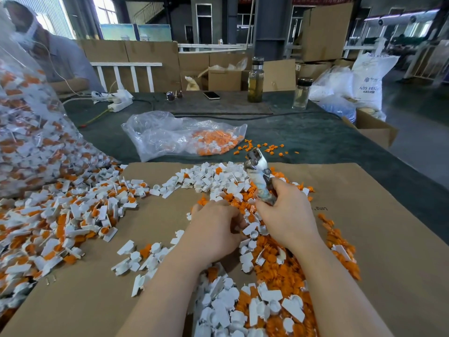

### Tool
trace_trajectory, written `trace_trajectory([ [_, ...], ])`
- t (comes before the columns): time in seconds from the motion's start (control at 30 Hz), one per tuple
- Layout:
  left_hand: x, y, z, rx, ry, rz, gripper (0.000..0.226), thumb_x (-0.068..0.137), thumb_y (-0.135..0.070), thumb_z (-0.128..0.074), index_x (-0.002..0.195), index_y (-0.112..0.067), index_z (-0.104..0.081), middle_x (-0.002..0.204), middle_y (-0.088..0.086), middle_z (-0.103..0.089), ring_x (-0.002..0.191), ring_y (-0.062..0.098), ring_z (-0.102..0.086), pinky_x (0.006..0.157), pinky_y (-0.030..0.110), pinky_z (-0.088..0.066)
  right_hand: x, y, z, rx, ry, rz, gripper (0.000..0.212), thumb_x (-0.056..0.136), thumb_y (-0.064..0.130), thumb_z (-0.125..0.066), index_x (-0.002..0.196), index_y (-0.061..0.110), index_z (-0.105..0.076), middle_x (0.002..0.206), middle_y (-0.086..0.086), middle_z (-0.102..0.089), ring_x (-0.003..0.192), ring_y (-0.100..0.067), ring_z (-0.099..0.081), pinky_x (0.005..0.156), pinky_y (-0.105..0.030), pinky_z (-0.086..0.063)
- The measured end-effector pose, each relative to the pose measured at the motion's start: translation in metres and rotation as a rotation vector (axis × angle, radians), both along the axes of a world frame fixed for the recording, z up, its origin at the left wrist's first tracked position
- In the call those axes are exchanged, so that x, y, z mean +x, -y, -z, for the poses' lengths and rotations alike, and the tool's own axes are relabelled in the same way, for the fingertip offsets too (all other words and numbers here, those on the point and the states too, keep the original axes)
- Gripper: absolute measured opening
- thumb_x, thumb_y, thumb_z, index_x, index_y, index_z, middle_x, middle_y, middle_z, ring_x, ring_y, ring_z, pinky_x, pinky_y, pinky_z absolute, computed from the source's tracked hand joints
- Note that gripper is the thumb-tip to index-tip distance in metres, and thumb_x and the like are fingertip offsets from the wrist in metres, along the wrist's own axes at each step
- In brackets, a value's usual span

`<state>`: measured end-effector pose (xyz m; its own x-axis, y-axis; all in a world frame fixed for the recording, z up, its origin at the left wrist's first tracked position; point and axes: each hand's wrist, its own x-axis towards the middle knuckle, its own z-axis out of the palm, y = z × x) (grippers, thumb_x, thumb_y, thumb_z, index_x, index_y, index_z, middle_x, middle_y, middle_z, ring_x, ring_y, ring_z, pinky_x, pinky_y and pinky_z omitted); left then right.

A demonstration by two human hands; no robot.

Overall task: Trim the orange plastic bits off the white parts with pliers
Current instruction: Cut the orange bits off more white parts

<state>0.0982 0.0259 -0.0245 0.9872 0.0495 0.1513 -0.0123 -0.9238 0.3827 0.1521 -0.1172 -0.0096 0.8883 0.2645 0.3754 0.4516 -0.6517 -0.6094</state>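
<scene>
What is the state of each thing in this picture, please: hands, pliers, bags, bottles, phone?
Right hand: grips the pliers' handles.
Pliers: held up, nose pointing away, nothing in it.
Left hand: fingers curled in the pile of parts; whether it holds one cannot be told.
Small clear bag: lying flat, open, orange bits spilling out.
Big clear bag: full, mouth open.
Two bottles: upright, capped.
Phone: lying flat.

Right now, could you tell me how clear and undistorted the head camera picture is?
Head view: wide-angle bending curves the far edges; the right hand and pliers are sharp; the big bag of parts at left glares; the back windows are blown out.
</scene>
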Motion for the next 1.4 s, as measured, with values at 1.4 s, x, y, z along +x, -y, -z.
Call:
trace_trajectory([
  [1.4,-0.011,-0.049,-0.008,-0.464,-0.054,-0.504,0.024,0.082,-0.034,-0.079,0.089,-0.036,-0.056,0.089,-0.01,-0.06,0.076,0.006,-0.06,0.066,0.029,-0.053,0.003,-0.005,0.003,0.228,-0.08,-0.075,0.012,0.089,0.036,-0.064,0.085,0.035,-0.053,0.073,0.015,-0.061,0.064,0.001,-0.058,0.049,-0.015,-0.038],
])
